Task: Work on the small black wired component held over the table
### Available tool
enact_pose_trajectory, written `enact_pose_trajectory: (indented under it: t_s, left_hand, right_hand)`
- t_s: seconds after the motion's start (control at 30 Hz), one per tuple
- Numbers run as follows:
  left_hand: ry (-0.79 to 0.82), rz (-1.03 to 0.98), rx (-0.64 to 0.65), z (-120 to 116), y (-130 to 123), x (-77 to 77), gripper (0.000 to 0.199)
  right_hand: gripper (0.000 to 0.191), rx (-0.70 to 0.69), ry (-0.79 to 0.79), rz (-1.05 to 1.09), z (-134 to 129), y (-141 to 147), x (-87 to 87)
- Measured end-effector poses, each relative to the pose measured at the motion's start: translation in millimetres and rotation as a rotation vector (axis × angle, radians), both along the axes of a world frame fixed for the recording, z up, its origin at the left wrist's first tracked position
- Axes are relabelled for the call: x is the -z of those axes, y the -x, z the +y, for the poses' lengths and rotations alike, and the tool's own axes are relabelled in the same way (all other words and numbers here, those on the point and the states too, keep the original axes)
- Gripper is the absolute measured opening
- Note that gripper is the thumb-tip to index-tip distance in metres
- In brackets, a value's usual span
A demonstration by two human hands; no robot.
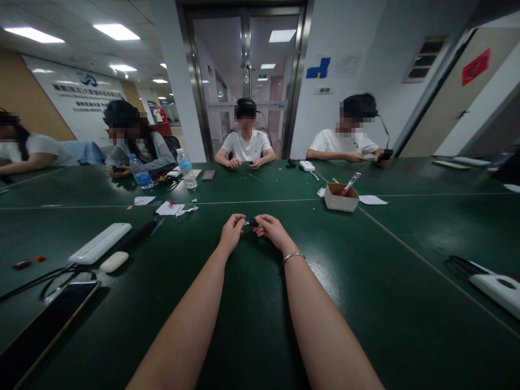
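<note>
In the head view my two hands meet over the middle of the dark green table. Between them is a small black stick with a silver end (252,222), much like a USB stick, though it is too small to be sure. The fingers of my left hand (232,233) pinch the silver end. My right hand (273,229), with a silver bangle on its wrist, is closed on the black end. Fingers partly cover both ends of the stick.
On my left lie a phone (49,325), a white power bank (101,244) with cables, and a white oval case (114,262). A small cardboard box (342,202) stands beyond my right hand. Water bottles (186,169) and several seated people are across the table (252,314).
</note>
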State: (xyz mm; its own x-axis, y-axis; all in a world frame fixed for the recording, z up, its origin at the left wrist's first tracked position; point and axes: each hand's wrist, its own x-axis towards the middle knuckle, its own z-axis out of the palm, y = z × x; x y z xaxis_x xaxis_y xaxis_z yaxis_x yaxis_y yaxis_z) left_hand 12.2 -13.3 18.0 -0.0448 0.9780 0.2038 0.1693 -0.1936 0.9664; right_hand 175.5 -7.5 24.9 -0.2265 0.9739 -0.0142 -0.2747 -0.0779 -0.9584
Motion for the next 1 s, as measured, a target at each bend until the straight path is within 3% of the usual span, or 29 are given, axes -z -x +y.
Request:
enact_pose_trajectory:
  t_s: [0.23, 0.43, 0.8, 1.0]
  left_hand:
    - [-0.076, 0.02, 0.0, 1.3, 1.7, 2.3, 0.028]
    - [-0.021, 0.012, 0.008, 1.2, 0.1, 2.3, 0.025]
    - [-0.075, 0.017, -0.007, 2.6, 2.8, 3.7, 0.031]
    - [-0.037, -0.01, -0.018, 1.6, -0.4, 1.8, 0.023]
  right_hand:
    - [0.022, 0.011, 0.011, -0.014, 1.4, 0.2, 1.3]
    - [0.023, 0.003, 0.007, -0.001, 1.3, 0.0, 1.5]
    - [0.02, 0.018, 0.016, -0.021, -0.7, -0.1, -1.7]
    - [0.025, 0.007, 0.006, -0.017, 0.8, -0.2, -0.4]
